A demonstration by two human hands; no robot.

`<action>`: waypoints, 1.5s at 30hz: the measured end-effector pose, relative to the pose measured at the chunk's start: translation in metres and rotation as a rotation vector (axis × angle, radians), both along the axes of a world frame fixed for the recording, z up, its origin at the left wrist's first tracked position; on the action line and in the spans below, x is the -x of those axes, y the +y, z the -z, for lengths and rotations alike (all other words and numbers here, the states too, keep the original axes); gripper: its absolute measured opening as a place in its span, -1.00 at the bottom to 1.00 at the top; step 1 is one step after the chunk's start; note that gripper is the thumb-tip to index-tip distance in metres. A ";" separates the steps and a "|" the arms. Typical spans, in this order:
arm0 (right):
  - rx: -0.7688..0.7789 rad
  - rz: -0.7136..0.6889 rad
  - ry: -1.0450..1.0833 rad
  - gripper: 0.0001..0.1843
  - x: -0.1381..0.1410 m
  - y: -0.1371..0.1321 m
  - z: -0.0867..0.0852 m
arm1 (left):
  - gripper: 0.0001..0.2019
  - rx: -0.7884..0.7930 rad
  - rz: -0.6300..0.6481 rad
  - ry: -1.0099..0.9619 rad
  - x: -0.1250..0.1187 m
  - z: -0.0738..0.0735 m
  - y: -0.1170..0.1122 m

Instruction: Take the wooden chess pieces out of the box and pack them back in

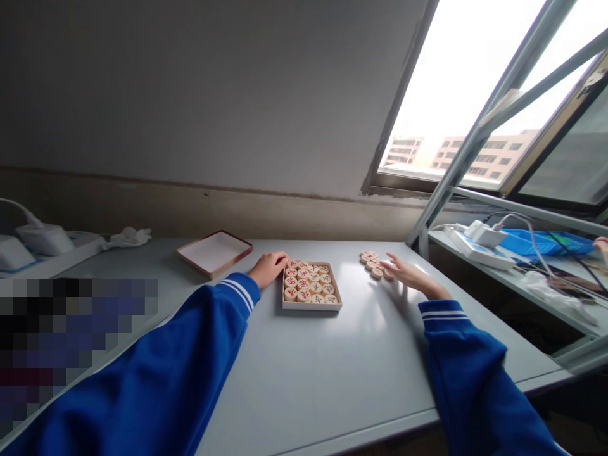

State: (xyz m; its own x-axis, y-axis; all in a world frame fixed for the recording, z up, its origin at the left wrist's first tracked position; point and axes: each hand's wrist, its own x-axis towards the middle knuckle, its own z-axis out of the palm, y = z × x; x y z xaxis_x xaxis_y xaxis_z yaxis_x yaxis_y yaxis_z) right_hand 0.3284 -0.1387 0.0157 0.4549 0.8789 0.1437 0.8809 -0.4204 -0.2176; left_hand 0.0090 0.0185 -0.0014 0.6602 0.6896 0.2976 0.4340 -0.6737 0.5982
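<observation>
A shallow box [311, 306] filled with round wooden chess pieces stands in the middle of the grey table [308, 373]. My left hand [268, 266] rests against the box's left side near its far corner, fingers curled on the rim. My right hand [407, 275] lies flat on the table with fingers spread, touching a small cluster of loose wooden pieces [372, 262] to the right of the box. Both arms wear blue sleeves with white cuff stripes.
The box's lid [214, 253] lies upturned at the back left. White devices [42, 239] and a crumpled white glove [128, 237] sit far left. A side shelf on the right carries a power strip [477, 244], cables and a blue tray [541, 242]. An open window is beyond.
</observation>
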 end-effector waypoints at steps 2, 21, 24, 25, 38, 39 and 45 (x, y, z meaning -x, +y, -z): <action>-0.002 0.091 -0.024 -0.47 0.001 -0.002 -0.005 | -0.71 -0.007 0.001 -0.002 0.000 0.000 0.000; -0.169 -0.118 0.023 -0.69 0.055 0.001 -0.026 | -0.72 0.007 -0.003 0.000 0.000 0.000 0.000; -0.201 -0.589 0.179 -0.69 0.098 0.009 -0.026 | -0.72 0.011 0.001 -0.001 0.000 -0.001 0.000; -0.199 -0.690 0.172 -0.70 0.113 0.011 -0.025 | -0.72 0.010 0.003 -0.002 0.000 -0.001 -0.001; -0.176 -0.762 -0.265 -0.75 0.156 0.063 -0.013 | -0.73 -0.006 0.012 -0.008 -0.002 0.000 0.001; -0.192 -0.754 -0.248 -0.77 0.155 0.065 -0.013 | -0.72 -0.005 0.017 -0.007 -0.002 0.000 0.001; -0.294 -0.681 -0.047 -0.81 0.141 0.065 -0.020 | -0.72 0.012 0.021 -0.007 -0.001 -0.002 0.000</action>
State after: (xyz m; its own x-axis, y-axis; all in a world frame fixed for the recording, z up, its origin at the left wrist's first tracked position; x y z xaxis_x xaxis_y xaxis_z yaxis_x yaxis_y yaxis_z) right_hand 0.1869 -0.0732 0.0360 -0.1893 0.8866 0.4220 0.9369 0.2918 -0.1925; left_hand 0.0100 0.0184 0.0005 0.6727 0.6791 0.2937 0.4155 -0.6752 0.6095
